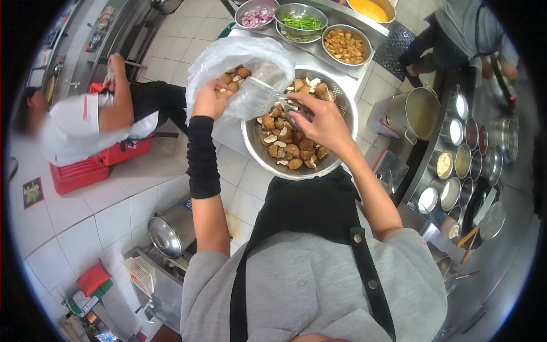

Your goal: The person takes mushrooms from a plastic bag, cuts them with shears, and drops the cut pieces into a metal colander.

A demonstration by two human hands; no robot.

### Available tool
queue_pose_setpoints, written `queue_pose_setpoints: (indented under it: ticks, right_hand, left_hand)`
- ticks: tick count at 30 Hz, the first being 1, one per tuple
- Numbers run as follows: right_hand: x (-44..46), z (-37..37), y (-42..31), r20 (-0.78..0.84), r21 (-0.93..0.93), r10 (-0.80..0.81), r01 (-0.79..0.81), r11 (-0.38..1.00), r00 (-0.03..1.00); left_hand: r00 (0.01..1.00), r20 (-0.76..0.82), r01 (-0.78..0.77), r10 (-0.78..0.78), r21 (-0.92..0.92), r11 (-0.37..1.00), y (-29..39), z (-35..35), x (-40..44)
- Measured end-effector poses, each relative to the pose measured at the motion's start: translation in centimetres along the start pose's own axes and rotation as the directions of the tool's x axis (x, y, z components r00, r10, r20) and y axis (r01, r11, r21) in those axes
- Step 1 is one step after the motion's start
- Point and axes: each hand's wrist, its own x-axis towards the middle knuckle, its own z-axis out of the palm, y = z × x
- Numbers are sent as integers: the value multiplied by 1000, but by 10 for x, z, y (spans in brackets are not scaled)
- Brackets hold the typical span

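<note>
My left hand (212,98) is at the mouth of a clear plastic bag (213,54), its fingers closed on a brown mushroom (232,86). More mushrooms show inside the bag. In my right hand (322,122) is a metal tool that looks like scissors (292,107), pointing left over the bag's edge; its blades are partly lost against the plastic. Beneath that hand stands a perforated steel colander (347,114), holding several brown mushrooms (292,149) and pale cut pieces. The bag overlaps the colander's left rim.
Bowls of chopped purple onion (256,17), green vegetable pieces (302,23) and brown cubes (345,45) line the counter's far end. A large pot (420,114) and seasoning containers (450,191) are to the right. One person (85,117) sits at left; another (456,28) stands at upper right.
</note>
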Motion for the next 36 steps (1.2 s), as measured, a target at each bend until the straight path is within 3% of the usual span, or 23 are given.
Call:
queue_pose_setpoints:
  ticks: [4, 7, 8, 14, 18, 23, 27, 30, 33, 36]
  right_hand:
    - [17, 32, -12, -63, -15, -174, 174, 985, 983]
    - [31, 36, -18, 47, -165, -66, 73, 984, 997]
    - [34, 35, -23, 52, -171, -31, 39, 984, 998]
    - [33, 32, -20, 99, -106, 31, -20, 994, 995]
    - [26, 34, -18, 125, -13, 105, -104, 995, 987]
    - [26, 42, -8, 131, -5, 57, -57, 998, 990]
    - [31, 44, 1, 203, 66, 133, -149, 987, 970]
    - [35, 51, 19, 182, 67, 100, -113, 991, 978]
    - [33, 58, 31, 92, 192, -37, 19, 981, 995]
    - [20, 41, 20, 129, 98, 79, -92, 991, 988]
  left_hand:
    - [995, 21, 96, -94, -292, 951, 3, -1, -20]
    - [996, -60, 5, -69, -717, 698, 5, 11, -28]
    - [993, -83, -6, -84, -744, 669, 6, 15, -28]
    - [979, -68, 42, -193, -857, 513, -2, 23, -36]
    - [983, -67, 7, -170, -915, 403, 4, 22, -44]
    - [983, 23, 70, -185, -964, 255, 17, 18, -48]
    - [980, 46, 98, -191, -957, 272, 19, 17, -46]
    - [972, 74, 134, -221, -952, 274, 10, 21, -42]
    - [956, 84, 167, -282, -943, 286, 7, 26, -41]
    - [946, 26, 134, -324, -940, 315, 12, 26, -45]
